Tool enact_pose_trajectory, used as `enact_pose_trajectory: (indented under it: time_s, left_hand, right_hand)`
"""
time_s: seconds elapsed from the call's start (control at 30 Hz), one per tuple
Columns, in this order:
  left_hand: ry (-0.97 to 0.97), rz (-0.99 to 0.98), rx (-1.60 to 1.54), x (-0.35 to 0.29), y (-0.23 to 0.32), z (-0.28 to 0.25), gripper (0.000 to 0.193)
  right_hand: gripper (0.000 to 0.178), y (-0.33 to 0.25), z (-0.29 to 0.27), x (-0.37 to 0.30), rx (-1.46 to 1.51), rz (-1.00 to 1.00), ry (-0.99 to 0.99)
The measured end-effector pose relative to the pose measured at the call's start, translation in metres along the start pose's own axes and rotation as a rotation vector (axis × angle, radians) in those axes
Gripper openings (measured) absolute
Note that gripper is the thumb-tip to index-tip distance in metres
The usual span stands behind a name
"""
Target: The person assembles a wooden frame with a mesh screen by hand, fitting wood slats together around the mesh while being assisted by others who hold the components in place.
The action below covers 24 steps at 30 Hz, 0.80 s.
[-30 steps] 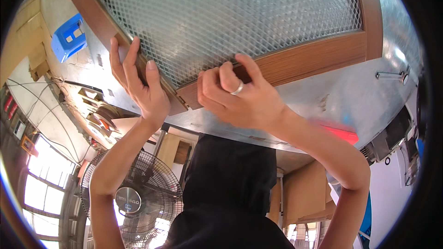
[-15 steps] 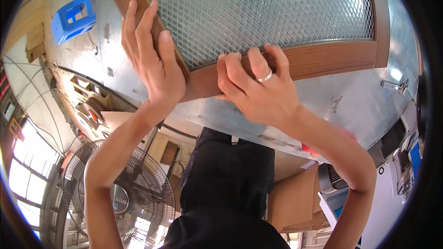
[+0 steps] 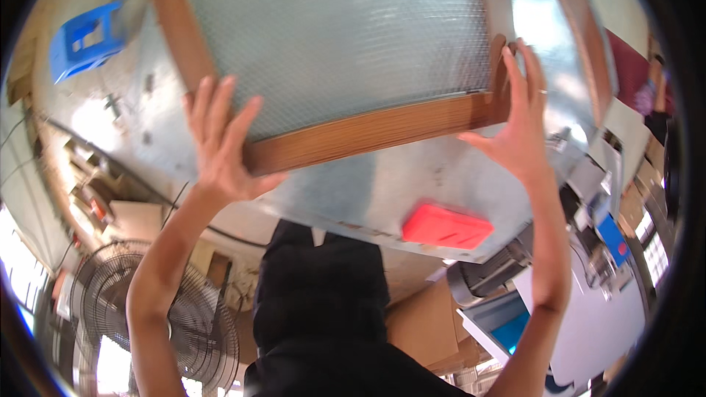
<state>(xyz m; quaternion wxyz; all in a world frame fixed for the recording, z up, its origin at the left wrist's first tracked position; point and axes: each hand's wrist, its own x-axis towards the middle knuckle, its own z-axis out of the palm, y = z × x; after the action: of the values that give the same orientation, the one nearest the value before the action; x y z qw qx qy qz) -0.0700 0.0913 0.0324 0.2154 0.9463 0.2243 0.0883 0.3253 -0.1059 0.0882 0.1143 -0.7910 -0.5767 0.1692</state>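
Observation:
A brown wood-grain frame point(image 3: 375, 129) holding a textured glass panel point(image 3: 338, 44) lies on a shiny metal tabletop point(image 3: 331, 191). At its near left corner is my left hand point(image 3: 220, 151), the fingers spread over the side rail and the thumb stretched along the near edge. My right hand point(image 3: 521, 136) is at the near right corner. Its fingers reach up beside the right rail, apart from one another, and its thumb points in toward the near rail. Motion blurs the picture slightly, so how firmly either palm presses is unclear.
A red block-like object point(image 3: 447, 226) lies near the table's front edge. Another brown strip point(image 3: 585, 37) curves along the right side. A blue plastic stool point(image 3: 87, 40) shows far left, a fan point(image 3: 158, 316) lower left, a cardboard sheet point(image 3: 426, 323) below the table. Another person's arm point(image 3: 658, 95) appears far right.
My right hand has moved from the near rail to the right corner, its curled fingers now extended. The left fingers have spread. The view has shifted, uncovering the red object.

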Motion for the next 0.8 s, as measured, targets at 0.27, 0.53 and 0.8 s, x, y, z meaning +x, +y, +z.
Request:
enact_pose_trajectory:
  time_s: [0.27, 0.53, 0.8]
  left_hand:
    - [-0.073, 0.023, -0.018, -0.015, -0.013, 0.005, 0.105]
    - [-0.077, 0.047, 0.022, -0.006, -0.003, 0.004, 0.097]
    - [0.018, -0.081, -0.239, -0.013, -0.020, -0.009, 0.103]
  right_hand:
    - [0.123, 0.038, 0.016, -0.025, 0.263, 0.194, 0.055]
    - [0.118, 0.044, 0.027, -0.034, 0.216, 0.145, 0.141]
    - [0.096, 0.028, -0.003, 0.022, 0.335, 0.283, -0.025]
